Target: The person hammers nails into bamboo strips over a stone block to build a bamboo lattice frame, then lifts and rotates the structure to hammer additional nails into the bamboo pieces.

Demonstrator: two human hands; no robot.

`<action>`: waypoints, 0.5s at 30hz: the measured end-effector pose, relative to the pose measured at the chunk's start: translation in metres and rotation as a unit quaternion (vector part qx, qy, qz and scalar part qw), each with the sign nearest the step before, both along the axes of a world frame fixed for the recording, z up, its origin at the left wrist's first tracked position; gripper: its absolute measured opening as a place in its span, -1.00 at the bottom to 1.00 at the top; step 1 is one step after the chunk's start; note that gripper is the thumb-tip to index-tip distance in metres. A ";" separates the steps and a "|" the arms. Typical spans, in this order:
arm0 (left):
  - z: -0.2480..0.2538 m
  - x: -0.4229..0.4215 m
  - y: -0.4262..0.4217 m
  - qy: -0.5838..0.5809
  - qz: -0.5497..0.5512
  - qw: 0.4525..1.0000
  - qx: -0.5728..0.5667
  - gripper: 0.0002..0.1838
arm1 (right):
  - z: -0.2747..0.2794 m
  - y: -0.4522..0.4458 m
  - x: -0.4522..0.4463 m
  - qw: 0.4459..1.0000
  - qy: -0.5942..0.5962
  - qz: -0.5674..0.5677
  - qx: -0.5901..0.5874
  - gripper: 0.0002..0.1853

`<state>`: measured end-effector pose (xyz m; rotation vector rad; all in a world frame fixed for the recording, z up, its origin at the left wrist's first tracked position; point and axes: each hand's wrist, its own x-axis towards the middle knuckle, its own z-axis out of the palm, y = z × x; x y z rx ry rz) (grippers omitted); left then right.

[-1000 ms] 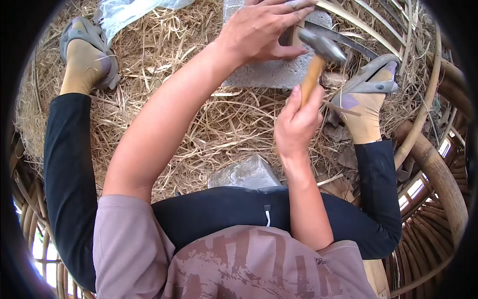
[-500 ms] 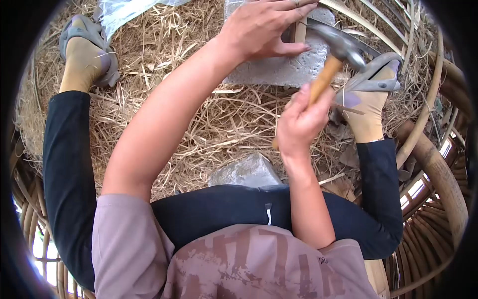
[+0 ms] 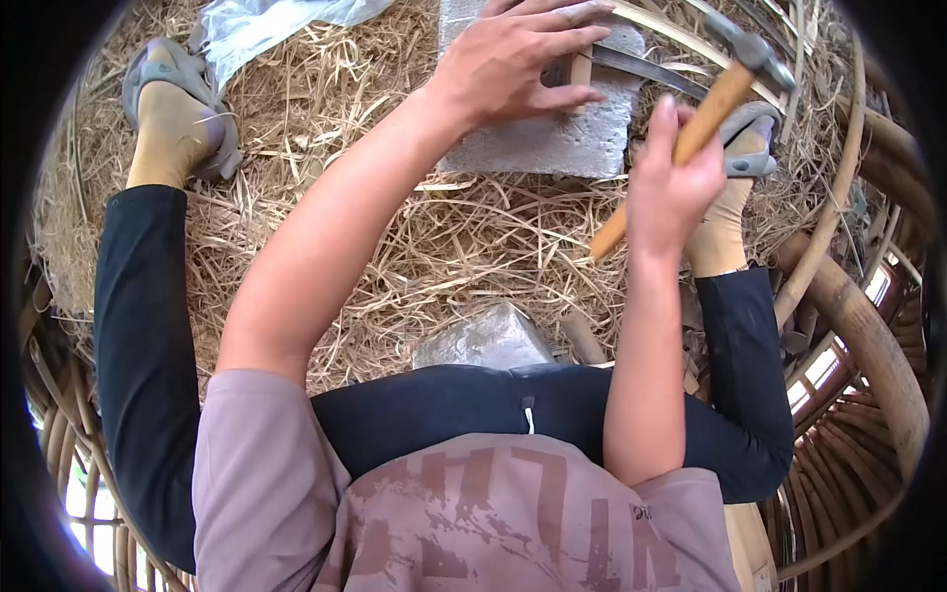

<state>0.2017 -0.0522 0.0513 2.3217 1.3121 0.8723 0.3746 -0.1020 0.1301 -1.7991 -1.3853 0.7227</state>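
In the head view, my left hand [image 3: 518,59] lies over the concrete block [image 3: 552,148] near 12 o'clock, thumb spread from the fingers; a short wooden piece [image 3: 581,67] stands in that gap, though I can't tell whether I'm pinching it. My right hand [image 3: 676,192], at 2 o'clock, has its fingers curled round the hammer [image 3: 715,113]; the wooden handle's butt pokes out toward 8 o'clock, the metal head toward 1.

The hammer head is raised well apart from the block's right edge. The block's near edge is bare, with open straw [image 3: 464,237] between it and my lap. A dark metal strip [image 3: 651,71] reaches from the block toward 4 o'clock, near my right sandal [image 3: 755,148].

The frame cuts off the block's far end, my palm hides much of its top, and my right fingertips are blurred.
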 end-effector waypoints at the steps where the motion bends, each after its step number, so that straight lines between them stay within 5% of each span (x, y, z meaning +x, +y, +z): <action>1: 0.001 -0.001 0.000 -0.028 -0.002 1.000 -0.005 -0.22 | -0.007 0.015 0.006 1.000 0.024 0.009 -0.007 -0.69; 8: -0.004 -0.005 0.002 -0.137 -0.001 0.990 -0.042 -0.63 | -0.048 0.055 0.020 0.999 0.024 0.020 -0.035 -0.62; 15: -0.011 0.000 0.003 -0.177 0.020 0.983 -0.039 -0.78 | -0.058 0.044 0.006 0.995 0.044 0.041 -0.078 -0.64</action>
